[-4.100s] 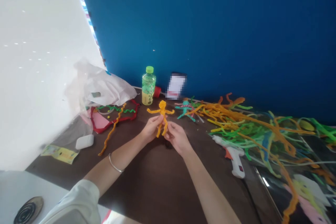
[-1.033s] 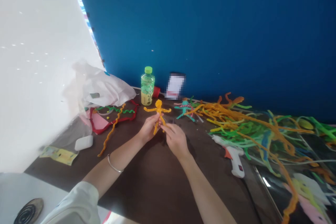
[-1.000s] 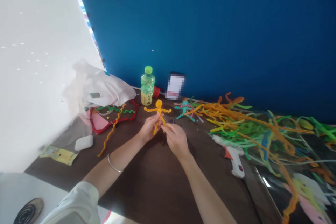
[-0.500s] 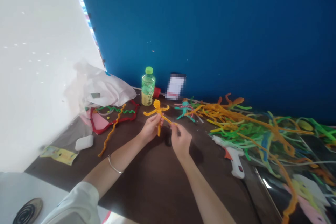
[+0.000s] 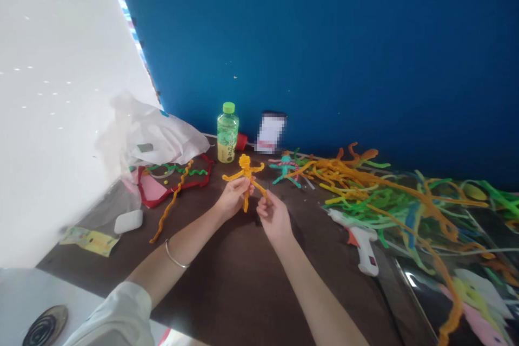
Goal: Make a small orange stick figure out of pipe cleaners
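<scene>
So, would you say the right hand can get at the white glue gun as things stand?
Probably yes: only dark tabletop lies between the right hand and the white glue gun, though that hand would first release the leg of the orange pipe-cleaner figure.

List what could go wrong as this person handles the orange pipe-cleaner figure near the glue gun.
The right hand pinching a leg of the orange pipe-cleaner figure could bend it out of shape. The glue gun has its nozzle beside the loose pipe cleaners; if hot, it could scorch them.
</scene>
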The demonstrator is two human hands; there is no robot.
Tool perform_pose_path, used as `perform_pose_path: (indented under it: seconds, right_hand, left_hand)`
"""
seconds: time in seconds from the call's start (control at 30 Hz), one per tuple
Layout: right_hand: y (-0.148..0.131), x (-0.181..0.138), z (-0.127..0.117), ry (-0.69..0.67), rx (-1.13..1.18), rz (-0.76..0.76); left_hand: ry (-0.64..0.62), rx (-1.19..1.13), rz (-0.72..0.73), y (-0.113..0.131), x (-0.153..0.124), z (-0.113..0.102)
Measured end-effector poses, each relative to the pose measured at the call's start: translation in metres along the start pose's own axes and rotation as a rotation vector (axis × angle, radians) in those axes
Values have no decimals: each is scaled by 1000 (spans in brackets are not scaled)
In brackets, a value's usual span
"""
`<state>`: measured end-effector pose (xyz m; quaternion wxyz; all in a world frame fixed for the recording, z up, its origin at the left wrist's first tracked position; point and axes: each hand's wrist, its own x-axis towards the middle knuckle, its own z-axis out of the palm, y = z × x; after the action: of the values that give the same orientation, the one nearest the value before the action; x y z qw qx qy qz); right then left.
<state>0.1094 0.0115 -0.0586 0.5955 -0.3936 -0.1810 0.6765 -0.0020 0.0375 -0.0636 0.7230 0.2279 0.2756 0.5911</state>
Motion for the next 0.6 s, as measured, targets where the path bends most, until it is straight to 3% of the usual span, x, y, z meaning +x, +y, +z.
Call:
perform_pose_path:
  seconds: [0.13, 0.37, 0.6]
  right_hand:
    - [2, -1, -1, 32, -157, -82]
    - [-2, -6, -6, 76, -772, -428]
    - [-1, 2, -20, -182, -1379, -833]
  left_hand:
    - [14, -12, -14, 0, 1, -1]
    - [48, -85, -36, 1, 5, -7]
    - [54, -118, -43, 2, 5, -7]
